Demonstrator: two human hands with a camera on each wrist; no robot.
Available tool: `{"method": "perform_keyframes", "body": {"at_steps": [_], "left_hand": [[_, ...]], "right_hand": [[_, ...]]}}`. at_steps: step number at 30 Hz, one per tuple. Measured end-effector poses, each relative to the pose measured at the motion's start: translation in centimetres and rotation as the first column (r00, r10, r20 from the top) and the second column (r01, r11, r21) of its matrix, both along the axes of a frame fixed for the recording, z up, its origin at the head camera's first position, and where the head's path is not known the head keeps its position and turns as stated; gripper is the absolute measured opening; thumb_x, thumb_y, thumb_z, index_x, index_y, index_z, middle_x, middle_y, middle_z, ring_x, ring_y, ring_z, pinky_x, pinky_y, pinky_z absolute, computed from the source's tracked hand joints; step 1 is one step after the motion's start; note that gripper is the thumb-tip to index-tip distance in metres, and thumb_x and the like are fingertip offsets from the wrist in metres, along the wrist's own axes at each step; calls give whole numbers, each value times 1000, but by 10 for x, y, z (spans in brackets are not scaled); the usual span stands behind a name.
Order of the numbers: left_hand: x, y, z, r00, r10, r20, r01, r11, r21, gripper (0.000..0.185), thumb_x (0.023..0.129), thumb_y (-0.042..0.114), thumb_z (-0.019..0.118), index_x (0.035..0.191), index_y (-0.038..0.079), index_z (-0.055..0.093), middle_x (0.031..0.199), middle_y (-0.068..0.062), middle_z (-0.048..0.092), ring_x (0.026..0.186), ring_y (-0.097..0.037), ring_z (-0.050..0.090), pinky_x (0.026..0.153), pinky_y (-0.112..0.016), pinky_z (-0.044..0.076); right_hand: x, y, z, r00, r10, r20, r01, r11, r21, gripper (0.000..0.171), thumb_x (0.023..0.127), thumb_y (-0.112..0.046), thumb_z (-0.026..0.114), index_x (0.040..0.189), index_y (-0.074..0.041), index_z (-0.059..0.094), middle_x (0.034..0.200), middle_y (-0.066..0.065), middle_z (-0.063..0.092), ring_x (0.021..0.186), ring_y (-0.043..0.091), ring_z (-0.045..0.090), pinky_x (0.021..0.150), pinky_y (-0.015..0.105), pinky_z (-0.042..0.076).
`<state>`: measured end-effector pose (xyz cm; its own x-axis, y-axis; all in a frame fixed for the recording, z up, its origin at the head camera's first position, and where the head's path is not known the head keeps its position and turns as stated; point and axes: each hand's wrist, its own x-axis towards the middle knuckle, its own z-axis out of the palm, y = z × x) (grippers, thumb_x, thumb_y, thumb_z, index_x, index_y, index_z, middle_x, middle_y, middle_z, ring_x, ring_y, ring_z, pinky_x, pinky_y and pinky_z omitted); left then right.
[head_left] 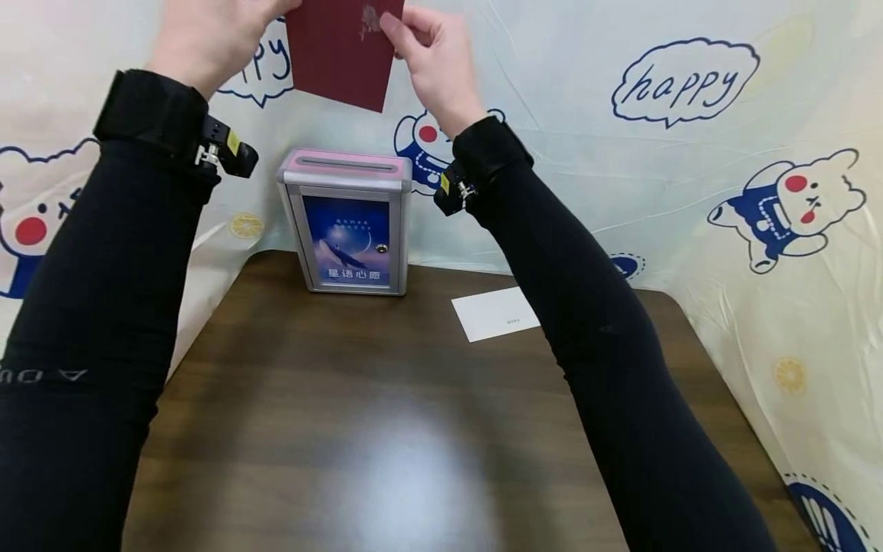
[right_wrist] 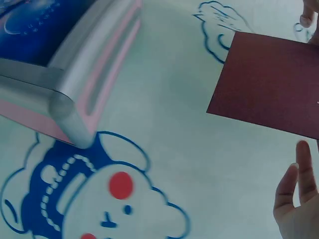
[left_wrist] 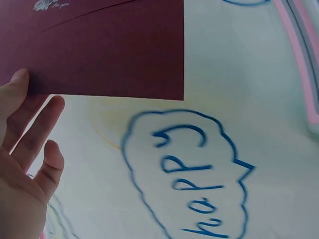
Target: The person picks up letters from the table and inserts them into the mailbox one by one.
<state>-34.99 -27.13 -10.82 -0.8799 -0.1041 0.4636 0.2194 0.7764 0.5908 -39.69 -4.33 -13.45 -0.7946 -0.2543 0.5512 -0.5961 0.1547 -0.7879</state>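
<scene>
Backdrop [head_left: 621, 192]: a pale sheet printed with bears and "happy" bubbles, hanging behind the scene. Table [head_left: 359, 429]: dark wood, bearing the box and a white card [head_left: 495, 313] that lies flat near the right forearm, well apart from the box. Box [head_left: 348, 222]: silver with a pink top, upright at the table's far edge; the slot [head_left: 350, 163] in its top shows nothing inserted. Envelope [head_left: 341, 50]: dark red, held in the air above and behind the box, apart from it. Left hand [head_left: 207, 38]: grasps the envelope's left side, thumb pressed on its face in the wrist view. Right hand [head_left: 434, 57]: pinches the upper right edge between thumb and fingers. Judged progress: the envelope is lifted and roughly over the box, yet not lowered to the slot; the card remains untouched.
</scene>
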Motion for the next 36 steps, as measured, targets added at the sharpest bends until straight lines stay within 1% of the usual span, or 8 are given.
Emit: {"method": "perform_keyframes", "body": {"at_steps": [4, 7, 14, 22, 24, 27, 31, 36], "left_hand": [[-14, -2, -19, 1000, -10, 8, 10, 998, -60, 42, 104, 43, 50, 137, 21, 62, 114, 16, 59, 94, 6, 41, 89, -18, 37], [-25, -3, -39, 999, -41, 7, 41, 993, -112, 41, 103, 38, 52, 130, 12, 68, 109, 5, 61, 85, 1, 40, 74, -21, 34], [-37, -12, -68, 996, -62, 67, 70, 991, -115, 41, 104, 36, 52, 130, 8, 68, 124, -15, 62, 91, -8, 44, 75, -25, 36], [-45, -13, -101, 986, -106, 131, 129, 973, -189, 38, 105, 37, 53, 102, 3, 71, 105, -13, 62, 73, -18, 44, 59, -30, 32], [-46, -14, -108, 981, -121, 154, 149, 971, -187, 37, 105, 33, 52, 104, 2, 71, 108, -16, 64, 80, -22, 50, 65, -31, 38], [-46, -17, -116, 972, -130, 194, 166, 970, -180, 38, 106, 29, 51, 115, -2, 70, 126, -23, 63, 108, -32, 57, 92, -42, 46], [-48, -22, -128, 970, -132, 205, 172, 967, -189, 38, 105, 23, 52, 124, -7, 65, 139, -29, 56, 132, -42, 46, 114, -57, 33], [-51, -26, -141, 978, -117, 170, 153, 964, -217, 35, 103, 18, 55, 121, -10, 66, 132, -31, 58, 126, -44, 46, 113, -57, 31]], "right_hand": [[-7, 0, -18, 998, -38, 41, 35, 997, 71, 25, 103, -19, 58, 116, -5, 74, 98, 5, 74, 93, 8, 54, 86, 13, 39], [-12, 3, -33, 994, -50, 95, 40, 993, 112, 26, 103, -19, 58, 119, -7, 74, 106, 7, 75, 104, 7, 59, 93, 10, 39], [-35, 0, -59, 985, -55, 164, 22, 980, 196, 28, 101, -25, 60, 122, -13, 74, 118, 5, 75, 108, 9, 58, 94, 14, 41], [-39, -3, -88, 950, -150, 274, 56, 945, 323, 32, 102, -29, 58, 129, -17, 70, 130, 0, 70, 125, 8, 60, 110, 22, 42], [-37, -6, -92, 942, -178, 284, 70, 933, 353, 33, 103, -29, 57, 131, -17, 69, 131, 0, 70, 122, 8, 61, 107, 22, 44], [-34, -13, -98, 927, -272, 256, 125, 871, 474, 31, 104, -34, 55, 129, -24, 70, 128, -3, 71, 126, 12, 56, 114, 32, 36], [-29, -22, -109, 903, -378, 205, 180, 765, 618, 31, 104, -41, 51, 129, -34, 69, 131, -4, 65, 139, 20, 36, 114, 50, 26], [-25, -28, -121, 903, -376, 206, 170, 755, 634, 36, 105, -41, 51, 138, -34, 62, 141, -2, 58, 139, 23, 29, 111, 49, 27]]}}
